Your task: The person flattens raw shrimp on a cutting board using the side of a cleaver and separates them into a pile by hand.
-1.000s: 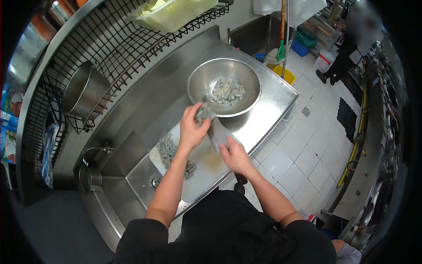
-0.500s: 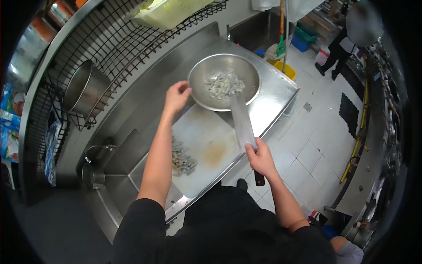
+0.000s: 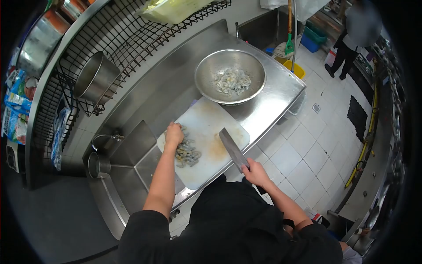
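Note:
My right hand [image 3: 256, 172] is closed round the handle of a cleaver [image 3: 233, 148], whose broad blade points up and left above the near right part of a white cutting board [image 3: 206, 169]. My left hand [image 3: 174, 134] is at the board's left side, against the upper end of a pile of raw shrimp [image 3: 188, 154]. Its fingers look curled together; what they hold, if anything, is hidden. Beyond the board stands a steel mixing bowl [image 3: 205, 79] with more pale shrimp [image 3: 233, 82] lying in the bottom.
The steel counter has a sink [image 3: 132, 145] on the left, with a small metal pot [image 3: 98, 165] beside it. Above, a wire rack [image 3: 127, 39] carries a steel pot [image 3: 96, 79] and a pale tub [image 3: 176, 11]. A person [image 3: 349, 48] stands farther off on the tiled floor.
My left hand has come down from beside the bowl to the shrimp on the board. My right hand has drawn the cleaver back from the bowl to above the board.

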### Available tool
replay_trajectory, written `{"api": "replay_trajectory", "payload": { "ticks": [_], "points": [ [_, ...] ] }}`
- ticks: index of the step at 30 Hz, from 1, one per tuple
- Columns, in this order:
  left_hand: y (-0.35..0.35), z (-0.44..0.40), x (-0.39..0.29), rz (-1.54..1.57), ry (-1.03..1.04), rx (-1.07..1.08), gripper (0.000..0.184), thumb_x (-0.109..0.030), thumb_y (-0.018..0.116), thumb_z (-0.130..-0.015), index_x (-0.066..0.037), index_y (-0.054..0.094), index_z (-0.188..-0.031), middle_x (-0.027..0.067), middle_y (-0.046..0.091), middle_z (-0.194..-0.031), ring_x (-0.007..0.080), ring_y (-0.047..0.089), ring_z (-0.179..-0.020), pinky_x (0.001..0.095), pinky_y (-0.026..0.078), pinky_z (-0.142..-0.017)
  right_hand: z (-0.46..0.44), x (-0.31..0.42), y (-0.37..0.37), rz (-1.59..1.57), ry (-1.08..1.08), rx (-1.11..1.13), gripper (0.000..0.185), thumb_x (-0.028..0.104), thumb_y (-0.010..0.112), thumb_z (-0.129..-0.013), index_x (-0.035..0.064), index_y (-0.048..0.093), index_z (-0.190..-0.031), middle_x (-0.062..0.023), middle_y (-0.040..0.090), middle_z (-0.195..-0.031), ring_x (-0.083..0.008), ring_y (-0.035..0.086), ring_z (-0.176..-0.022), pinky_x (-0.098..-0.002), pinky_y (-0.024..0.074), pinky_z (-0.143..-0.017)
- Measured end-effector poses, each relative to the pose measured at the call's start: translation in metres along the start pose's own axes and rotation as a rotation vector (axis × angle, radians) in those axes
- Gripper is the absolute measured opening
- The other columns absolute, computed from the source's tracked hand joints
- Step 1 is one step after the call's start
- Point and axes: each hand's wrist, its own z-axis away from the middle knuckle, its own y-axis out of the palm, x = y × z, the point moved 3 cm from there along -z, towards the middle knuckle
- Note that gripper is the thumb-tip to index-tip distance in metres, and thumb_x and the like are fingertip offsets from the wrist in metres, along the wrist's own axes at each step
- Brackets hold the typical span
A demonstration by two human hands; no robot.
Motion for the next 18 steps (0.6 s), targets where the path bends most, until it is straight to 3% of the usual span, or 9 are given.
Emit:
{"api": "replay_trajectory", "payload": {
  "ticks": [5, 7, 9, 10, 12, 13, 15, 16, 18],
  "points": [
    [0.013, -0.010, 0.002, 0.053, 0.048, -0.114, 0.016, -0.006, 0.065, -0.079, -0.002, 0.073, -0.093, 0.0226, 0.069, -0.094, 0.0415, 0.067, -0.092, 0.0478, 0.054, -0.084, -0.002, -0.005, 0.004, -0.115, 0.060, -0.040, 0.029, 0.023, 0.059, -0.093, -0.0059, 0.055, -0.097, -0.0260, 0.064, -0.074, -0.0455, 0.065, -0.069, -0.0510, 0.0505, -0.065],
    [0.003, 0.003, -0.021, 0.103, 0.087, -0.110, 0.016, -0.005, 0.065, -0.078, -0.001, 0.072, -0.092, 0.0224, 0.070, -0.090, 0.0416, 0.068, -0.091, 0.0478, 0.054, -0.082, 0.002, -0.008, 0.004, -0.304, 0.206, 0.034, 0.028, 0.022, 0.058, -0.094, -0.0055, 0.055, -0.098, -0.0208, 0.062, -0.067, -0.0336, 0.064, -0.054, -0.0456, 0.0507, -0.054],
    [-0.001, 0.032, -0.057, 0.478, 0.045, 0.052, 0.019, -0.008, 0.068, -0.077, -0.001, 0.072, -0.095, 0.0188, 0.072, -0.086, 0.0343, 0.071, -0.084, 0.0432, 0.055, -0.076, 0.003, -0.014, 0.003, -0.356, 0.221, 0.061, 0.026, 0.021, 0.057, -0.094, -0.0052, 0.054, -0.098, -0.0180, 0.060, -0.064, -0.0283, 0.061, -0.048, -0.0429, 0.0489, -0.048],
    [0.007, 0.043, -0.066, 0.474, 0.045, 0.066, 0.019, -0.008, 0.068, -0.077, -0.001, 0.072, -0.095, 0.0188, 0.072, -0.086, 0.0343, 0.071, -0.084, 0.0432, 0.055, -0.076, 0.006, -0.018, 0.006, -0.402, 0.231, 0.097, 0.025, 0.020, 0.056, -0.094, -0.0048, 0.053, -0.099, -0.0152, 0.058, -0.061, -0.0231, 0.059, -0.043, -0.0401, 0.0471, -0.043],
    [0.029, 0.063, -0.085, 0.340, 0.067, 0.382, 0.025, -0.015, 0.074, -0.077, -0.001, 0.073, -0.097, 0.0147, 0.074, -0.085, 0.0237, 0.071, -0.077, 0.0372, 0.055, -0.071, 0.005, -0.026, 0.010, -0.425, 0.217, 0.093, 0.024, 0.019, 0.055, -0.095, -0.0046, 0.052, -0.099, -0.0137, 0.057, -0.060, -0.0222, 0.057, -0.042, -0.0390, 0.0455, -0.040],
    [0.038, 0.072, -0.094, 0.340, 0.061, 0.391, 0.025, -0.015, 0.074, -0.077, -0.001, 0.073, -0.097, 0.0147, 0.074, -0.085, 0.0237, 0.071, -0.077, 0.0372, 0.055, -0.071, 0.006, -0.026, 0.011, -0.441, 0.191, 0.091, 0.023, 0.018, 0.055, -0.095, -0.0043, 0.051, -0.099, -0.0123, 0.056, -0.058, -0.0214, 0.056, -0.040, -0.0378, 0.0440, -0.038],
    [0.045, 0.081, -0.108, 0.023, -0.033, 0.119, 0.033, -0.022, 0.080, -0.075, -0.001, 0.074, -0.100, 0.0108, 0.074, -0.084, 0.0170, 0.068, -0.074, 0.0320, 0.055, -0.070, 0.007, -0.022, 0.008, -0.463, 0.195, 0.101, 0.023, 0.018, 0.054, -0.096, -0.0040, 0.051, -0.098, -0.0116, 0.055, -0.057, -0.0210, 0.055, -0.040, -0.0377, 0.0437, -0.038],
    [0.051, 0.086, -0.116, 0.022, -0.037, 0.124, 0.033, -0.022, 0.080, -0.075, -0.001, 0.074, -0.100, 0.0108, 0.074, -0.084, 0.0170, 0.068, -0.074, 0.0320, 0.055, -0.070, 0.007, -0.020, 0.007, -0.485, 0.192, 0.107, 0.022, 0.018, 0.054, -0.096, -0.0037, 0.050, -0.097, -0.0108, 0.054, -0.056, -0.0207, 0.055, -0.040, -0.0376, 0.0435, -0.038],
    [0.059, 0.093, -0.126, 0.538, -0.043, 0.071, 0.027, -0.019, 0.078, -0.080, -0.001, 0.073, -0.099, 0.0119, 0.074, -0.084, 0.0186, 0.069, -0.074, 0.0322, 0.055, -0.072, 0.005, -0.023, 0.008, -0.479, 0.209, 0.127, 0.021, 0.017, 0.054, -0.096, -0.0032, 0.051, -0.102, -0.0083, 0.054, -0.058, -0.0181, 0.054, -0.040, -0.0352, 0.0434, -0.038]
  ]
}}
